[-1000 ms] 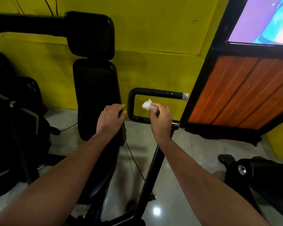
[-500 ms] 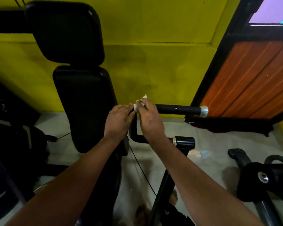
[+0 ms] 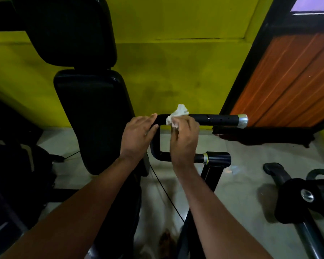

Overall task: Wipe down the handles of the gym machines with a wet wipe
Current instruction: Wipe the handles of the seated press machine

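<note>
A black U-shaped machine handle (image 3: 216, 119) with a silver end cap runs level to the right at mid frame. My right hand (image 3: 184, 136) holds a crumpled white wet wipe (image 3: 177, 114) pressed onto the handle's upper bar near its left bend. My left hand (image 3: 138, 135) rests with fingers laid on the bend of the same handle, just left of the wipe. The lower bar of the handle is partly hidden behind my right wrist.
A tall black padded backrest (image 3: 90, 116) and headrest (image 3: 69, 28) stand left of the handle against a yellow wall (image 3: 176, 71). An orange wood panel in a black frame (image 3: 292, 79) leans at right. Another black machine part (image 3: 307, 195) lies on the pale floor at lower right.
My right hand carried the wipe from the air up onto the upper bar and shifted slightly right along it. My left hand came onto the handle's bend. The camera moved closer.
</note>
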`<state>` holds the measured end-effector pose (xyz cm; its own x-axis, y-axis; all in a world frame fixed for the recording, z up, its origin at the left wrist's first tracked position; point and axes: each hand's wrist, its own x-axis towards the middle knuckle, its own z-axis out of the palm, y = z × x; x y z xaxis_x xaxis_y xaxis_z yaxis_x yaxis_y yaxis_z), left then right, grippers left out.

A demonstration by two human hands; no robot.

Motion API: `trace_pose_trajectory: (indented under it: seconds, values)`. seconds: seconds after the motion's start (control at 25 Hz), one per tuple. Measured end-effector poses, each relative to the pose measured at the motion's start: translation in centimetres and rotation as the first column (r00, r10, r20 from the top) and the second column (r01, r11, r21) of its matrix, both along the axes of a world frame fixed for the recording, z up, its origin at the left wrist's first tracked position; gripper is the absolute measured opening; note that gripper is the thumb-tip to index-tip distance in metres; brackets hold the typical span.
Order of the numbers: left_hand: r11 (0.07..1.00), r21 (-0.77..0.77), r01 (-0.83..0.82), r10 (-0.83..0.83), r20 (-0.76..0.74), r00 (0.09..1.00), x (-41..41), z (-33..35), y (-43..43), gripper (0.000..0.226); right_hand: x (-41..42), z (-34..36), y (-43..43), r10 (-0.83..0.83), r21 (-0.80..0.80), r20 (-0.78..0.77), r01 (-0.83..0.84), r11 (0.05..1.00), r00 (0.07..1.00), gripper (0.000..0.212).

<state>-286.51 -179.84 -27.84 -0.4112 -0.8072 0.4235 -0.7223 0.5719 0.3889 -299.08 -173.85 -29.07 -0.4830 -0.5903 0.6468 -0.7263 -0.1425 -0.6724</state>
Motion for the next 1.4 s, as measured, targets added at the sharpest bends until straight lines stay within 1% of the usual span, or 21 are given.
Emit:
trace_pose_trajectory:
  seconds: [0.04, 0.08, 0.12, 0.16, 0.2, 0.24, 0.28, 0.52, 0.64, 0.72, 0.76, 0.8, 0.84, 0.88, 0.92, 0.96, 1.0, 1.08, 1.12, 1.28, 1.4]
  values:
    - [1.0, -0.004, 0.006, -0.006, 0.012, 1.0, 0.0, 0.1, 0.0, 0.044, 1.0, -0.2, 0.1, -0.059, -0.019, 0.214, 0.064, 0.998, 0.975, 0.013]
    - [1.0, -0.006, 0.01, -0.01, 0.017, 1.0, 0.1, 0.2, 0.1, 0.043, 2.2, -0.3, 0.0, -0.102, -0.01, 0.469, 0.121, 0.993, 0.877, 0.015]
    - [1.0, -0.007, 0.014, -0.014, 0.018, 1.0, 0.2, 0.2, 0.1, 0.042, 3.5, -0.1, -0.3, -0.118, 0.009, 0.722, 0.161, 0.987, 0.682, 0.017]
    - [1.0, -0.008, 0.02, -0.02, 0.016, 1.0, 0.4, 0.2, 0.1, 0.04, 4.7, 0.5, -0.9, -0.079, 0.013, 0.909, 0.162, 0.987, 0.41, 0.019]
    - [1.0, -0.006, 0.027, -0.027, 0.016, 0.999, 0.5, 0.4, 0.0, 0.038, 5.4, 0.9, -1.8, -0.006, -0.012, 0.992, 0.14, 0.99, 0.127, 0.019]
    - [1.0, -0.004, 0.031, -0.031, 0.02, 0.999, 0.6, 0.5, -0.2, 0.037, 5.4, 1.2, -2.6, 0.08, -0.07, 0.993, 0.113, 0.991, -0.092, 0.018]
    - [1.0, -0.001, 0.031, -0.031, 0.027, 0.999, 0.6, 0.7, -0.4, 0.036, 5.0, 1.6, -3.1, 0.133, -0.117, 0.967, 0.087, 0.989, -0.218, 0.018]
    - [0.999, 0.009, 0.04, -0.04, 0.004, 0.999, 0.6, 0.8, -0.6, 0.036, 2.3, 1.5, -2.8, 0.207, -0.245, 0.868, -0.028, 0.969, -0.451, 0.028]
    - [0.999, 0.019, 0.042, -0.043, 0.006, 0.999, 0.6, 0.6, -0.5, 0.036, 1.9, 1.4, -2.5, 0.233, -0.262, 0.843, 0.007, 0.965, -0.486, 0.024]
    - [0.999, 0.025, 0.039, -0.039, -0.002, 0.999, 0.6, 0.5, -0.4, 0.037, 2.7, 1.6, -1.7, 0.262, -0.291, 0.849, 0.009, 0.957, -0.459, 0.018]
    - [0.999, 0.028, 0.033, -0.033, -0.005, 0.999, 0.6, 0.5, -0.4, 0.038, 3.3, 1.7, -1.2, 0.273, -0.295, 0.871, 0.008, 0.955, -0.408, 0.015]
    - [0.999, 0.031, 0.029, -0.029, -0.005, 1.0, 0.7, 0.4, -0.4, 0.038, 3.7, 1.7, -0.9, 0.259, -0.266, 0.922, 0.015, 0.964, -0.288, 0.012]
    - [0.999, 0.034, 0.026, -0.026, -0.003, 1.0, 0.7, 0.2, -0.5, 0.039, 3.7, 1.7, -0.6, 0.196, -0.195, 0.979, 0.026, 0.981, -0.048, 0.007]
    - [0.999, 0.033, 0.024, -0.024, -0.002, 1.0, 0.6, 0.2, -0.5, 0.038, 3.3, 1.9, -0.5, 0.079, -0.099, 0.952, 0.055, 0.994, 0.296, 0.005]
    - [0.999, 0.031, 0.024, -0.025, 0.001, 1.0, 0.6, 0.2, -0.5, 0.037, 2.7, 1.9, -0.4, -0.027, -0.034, 0.762, 0.081, 0.996, 0.647, 0.007]
    - [0.999, 0.025, 0.027, -0.027, 0.005, 1.0, 0.4, 0.3, -0.5, 0.035, 2.1, 1.8, -0.7, -0.06, 0.009, 0.467, 0.064, 0.998, 0.882, 0.01]
    - [0.999, 0.023, 0.032, -0.032, 0.004, 0.999, 0.3, 0.5, -0.4, 0.034, 1.6, 2.0, -0.9, -0.023, 0.067, 0.191, 0.01, 0.998, 0.981, 0.012]
    - [0.999, 0.03, 0.037, -0.037, -0.013, 0.999, 0.2, 0.7, -0.2, 0.032, 0.5, 2.3, -1.3, 0.133, 0.184, -0.218, -0.093, 0.979, 0.967, 0.019]
    - [0.999, 0.033, 0.035, -0.035, -0.022, 0.999, 0.3, 0.7, -0.1, 0.032, -0.4, 2.4, -1.4, 0.176, 0.228, -0.335, -0.102, 0.968, 0.926, 0.023]
    - [0.998, 0.046, 0.03, -0.029, -0.042, 0.999, 0.2, 0.7, -0.2, 0.035, -3.3, 4.5, -1.2, 0.152, 0.465, -0.297, 0.004, 0.885, 0.943, 0.024]
    - [0.999, 0.031, 0.038, -0.036, -0.041, 0.999, -0.1, 0.9, -0.2, 0.034, -4.8, 6.2, -2.0, 0.353, 0.663, -0.289, -0.08, 0.745, 0.89, 0.028]
